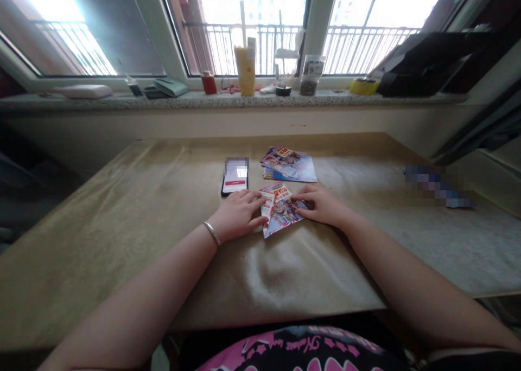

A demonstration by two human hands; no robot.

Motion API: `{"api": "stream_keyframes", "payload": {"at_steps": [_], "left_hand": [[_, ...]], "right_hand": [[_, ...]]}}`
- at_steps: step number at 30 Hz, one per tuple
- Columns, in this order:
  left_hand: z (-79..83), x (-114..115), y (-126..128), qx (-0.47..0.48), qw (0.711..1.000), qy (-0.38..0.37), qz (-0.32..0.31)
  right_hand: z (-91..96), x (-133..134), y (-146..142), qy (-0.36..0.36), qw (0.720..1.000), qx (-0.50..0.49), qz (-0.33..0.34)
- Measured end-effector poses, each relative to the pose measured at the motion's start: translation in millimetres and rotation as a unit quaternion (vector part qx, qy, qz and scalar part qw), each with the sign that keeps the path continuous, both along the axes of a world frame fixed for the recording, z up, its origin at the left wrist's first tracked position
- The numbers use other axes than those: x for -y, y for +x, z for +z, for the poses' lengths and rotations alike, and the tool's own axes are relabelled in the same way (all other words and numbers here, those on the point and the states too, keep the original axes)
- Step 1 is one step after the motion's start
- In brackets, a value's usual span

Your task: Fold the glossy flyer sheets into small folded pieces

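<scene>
A colourful printed leaflet (284, 211) lies on the table in front of me, with a red-and-white flap folded over along its left side. The fingers and thumb of my left hand (240, 212) hold its left edge down, the thumb lower than the fingers. At the right edge, my right hand (321, 204) grips the leaflet with bent fingers and thumb. Behind it sits a loose pile of similar leaflets (291, 165), blue and pink, touched by neither hand. A phone (235, 178) with a lit screen lies just beyond my left hand.
The table (122, 241) has a shiny tan cover. A blurred-out long object (439, 186) lies at the far right. On the window sill (195, 101) stand a yellow cup (245, 72), a red jar (209, 82), a clear container (311, 77), yellow tape (364, 86) and a black box (423, 67).
</scene>
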State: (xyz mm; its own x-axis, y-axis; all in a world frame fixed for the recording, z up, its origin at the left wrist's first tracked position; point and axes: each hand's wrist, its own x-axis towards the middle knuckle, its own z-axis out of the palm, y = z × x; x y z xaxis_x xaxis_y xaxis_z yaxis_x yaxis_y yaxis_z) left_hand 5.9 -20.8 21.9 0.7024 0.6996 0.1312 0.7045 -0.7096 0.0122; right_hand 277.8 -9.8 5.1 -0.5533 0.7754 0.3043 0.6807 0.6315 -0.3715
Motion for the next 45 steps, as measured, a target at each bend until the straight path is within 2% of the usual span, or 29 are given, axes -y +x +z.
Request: {"api": "stream_keyframes", "payload": {"at_steps": [4,7,12,17,25,32,41,45], "left_hand": [[0.2,3.7,0.9,-0.009,1.0,-0.011,0.002],[0.0,3.6,1.6,-0.002,1.0,-0.008,-0.024],[-1.2,0.8,2.9,0.027,0.998,0.027,-0.058],[4.7,3.4,3.5,0.014,0.998,0.008,-0.052],[5.6,3.8,1.7,0.001,0.998,0.014,-0.055],[5.6,2.9,1.3,-0.004,0.999,0.011,-0.053],[4.0,1.1,0.7,0.025,0.996,0.013,-0.085],[2.4,-0.3,0.6,0.025,0.996,0.022,-0.078]], "right_hand": [[1.7,3.7,-3.5,0.006,0.999,0.024,-0.021],[2.4,5.5,-4.2,0.023,0.999,0.025,-0.027],[2.8,5.4,-1.5,0.064,0.998,0.004,0.014],[3.6,5.1,-1.5,0.04,0.995,0.025,0.085],[7.8,8.0,-2.4,0.029,0.992,0.037,0.117],[11.1,11.5,-5.1,0.053,0.989,0.06,0.125],[15.5,15.7,-11.2,0.036,0.987,0.041,0.148],[19.4,18.5,-14.3,0.022,0.99,0.055,0.126]]}}
